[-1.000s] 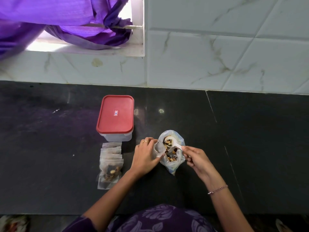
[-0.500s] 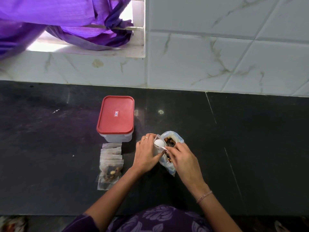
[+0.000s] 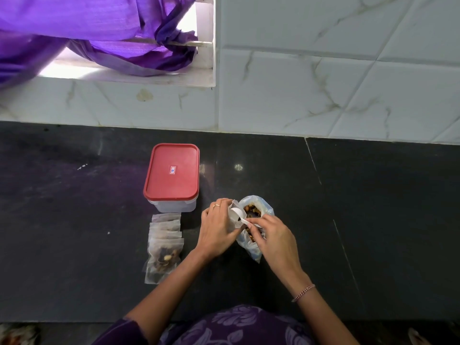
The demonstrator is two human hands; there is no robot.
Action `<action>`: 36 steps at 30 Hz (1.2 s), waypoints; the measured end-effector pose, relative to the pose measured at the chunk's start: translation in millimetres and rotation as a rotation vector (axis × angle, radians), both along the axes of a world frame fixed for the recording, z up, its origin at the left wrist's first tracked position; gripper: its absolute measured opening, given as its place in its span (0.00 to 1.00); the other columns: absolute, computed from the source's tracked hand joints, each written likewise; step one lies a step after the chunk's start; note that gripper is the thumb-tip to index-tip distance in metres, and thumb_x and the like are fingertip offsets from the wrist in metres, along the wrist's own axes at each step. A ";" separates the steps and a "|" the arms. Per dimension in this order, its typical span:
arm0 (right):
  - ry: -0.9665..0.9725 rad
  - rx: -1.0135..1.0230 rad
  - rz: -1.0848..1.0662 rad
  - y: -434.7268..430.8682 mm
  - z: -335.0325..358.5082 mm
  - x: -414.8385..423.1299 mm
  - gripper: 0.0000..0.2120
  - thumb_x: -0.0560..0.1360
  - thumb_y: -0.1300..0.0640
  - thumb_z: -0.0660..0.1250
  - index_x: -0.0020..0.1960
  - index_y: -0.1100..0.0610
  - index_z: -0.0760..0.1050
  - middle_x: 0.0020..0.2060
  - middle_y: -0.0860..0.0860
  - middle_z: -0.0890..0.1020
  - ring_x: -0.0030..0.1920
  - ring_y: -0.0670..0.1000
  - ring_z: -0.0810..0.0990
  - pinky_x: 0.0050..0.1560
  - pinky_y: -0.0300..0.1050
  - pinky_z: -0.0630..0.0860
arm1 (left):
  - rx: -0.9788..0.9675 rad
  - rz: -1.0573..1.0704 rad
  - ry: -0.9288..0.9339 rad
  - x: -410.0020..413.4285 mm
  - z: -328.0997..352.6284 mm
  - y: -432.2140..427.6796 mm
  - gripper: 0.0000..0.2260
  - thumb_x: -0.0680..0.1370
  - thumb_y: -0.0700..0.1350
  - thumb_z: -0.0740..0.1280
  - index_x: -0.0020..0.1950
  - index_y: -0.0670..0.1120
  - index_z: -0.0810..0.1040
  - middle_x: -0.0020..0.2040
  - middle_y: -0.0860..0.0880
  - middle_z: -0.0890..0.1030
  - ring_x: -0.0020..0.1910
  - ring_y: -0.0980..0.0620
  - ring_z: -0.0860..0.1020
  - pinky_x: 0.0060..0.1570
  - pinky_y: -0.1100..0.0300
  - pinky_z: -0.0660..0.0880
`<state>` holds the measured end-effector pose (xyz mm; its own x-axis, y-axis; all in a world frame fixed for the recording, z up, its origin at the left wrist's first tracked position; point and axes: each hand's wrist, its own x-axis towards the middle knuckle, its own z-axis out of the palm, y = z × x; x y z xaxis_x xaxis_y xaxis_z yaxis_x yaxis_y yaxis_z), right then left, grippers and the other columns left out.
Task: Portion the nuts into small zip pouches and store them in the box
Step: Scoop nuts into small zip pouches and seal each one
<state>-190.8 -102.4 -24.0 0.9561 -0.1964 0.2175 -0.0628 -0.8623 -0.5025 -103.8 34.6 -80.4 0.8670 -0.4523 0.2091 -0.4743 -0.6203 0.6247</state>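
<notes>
Left grip: the left hand [image 3: 216, 229] curls its fingers round a small zip pouch [image 3: 231, 222] and holds it upright with its mouth open, just left of the nut bag.
Right grip: the right hand [image 3: 275, 241] pinches the handle of a white spoon [image 3: 236, 212] between thumb and fingertips.
Spoon: its bowl sits at the mouth of the pouch, tilted toward the left hand; whether it carries nuts cannot be told.
Nut bag: a clear plastic bag [image 3: 268, 209] lies on the counter with its open mouth toward the wall; the right hand covers its near half.
Nuts: brown mixed nuts [image 3: 251, 209] show at the bag's mouth, just right of the spoon.
Filled pouches: an overlapping row of pouches [image 3: 164, 245] lies flat on the counter left of the left hand, well apart from it; the nearest ones show dark nuts inside.
Box: a clear box [image 3: 174, 208] with its red lid [image 3: 171, 170] on stands behind that row, just beside the farthest pouch.
Counter: black stone [image 3: 74, 220], with a thin seam running down its right part.
Wall: pale marbled tiles [image 3: 323, 83] behind the counter.
Window: a purple curtain [image 3: 87, 26] is bunched over the sill at the upper left.
Jewellery: a ring [image 3: 216, 205] on the left hand, a bracelet [image 3: 303, 293] on the right wrist.
Clothing: purple flowered fabric [image 3: 236, 324] at the bottom edge.
</notes>
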 end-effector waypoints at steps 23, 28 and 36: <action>-0.104 0.075 0.044 -6.9 -9.3 -6.1 0.15 0.76 0.56 0.64 0.61 0.52 0.77 0.45 0.43 0.77 0.47 0.41 0.72 0.45 0.31 0.73 | -0.013 0.010 0.018 0.8 1.8 1.8 0.25 0.74 0.64 0.63 0.63 0.48 0.69 0.59 0.52 0.74 0.58 0.55 0.70 0.61 0.57 0.64; -0.056 0.582 -0.051 -5.7 -3.8 -2.4 0.12 0.77 0.59 0.66 0.59 0.50 0.79 0.47 0.39 0.79 0.51 0.40 0.79 0.49 0.30 0.74 | 0.014 0.026 0.033 1.1 3.1 2.1 0.28 0.75 0.66 0.62 0.65 0.47 0.69 0.61 0.51 0.73 0.60 0.54 0.70 0.63 0.57 0.62; 0.122 0.183 -0.223 -33.0 -18.7 3.9 0.12 0.79 0.57 0.63 0.60 0.56 0.79 0.41 0.44 0.76 0.38 0.43 0.76 0.36 0.32 0.73 | 0.015 0.054 0.068 -1.2 -2.7 9.0 0.28 0.75 0.64 0.62 0.65 0.46 0.69 0.60 0.52 0.75 0.59 0.54 0.72 0.66 0.54 0.62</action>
<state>-186.8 -135.4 -42.6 0.9018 -0.4297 0.0452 -0.3101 -0.7165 -0.6248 -105.0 43.5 -83.1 0.9021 -0.4075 0.1422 -0.3966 -0.6530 0.6452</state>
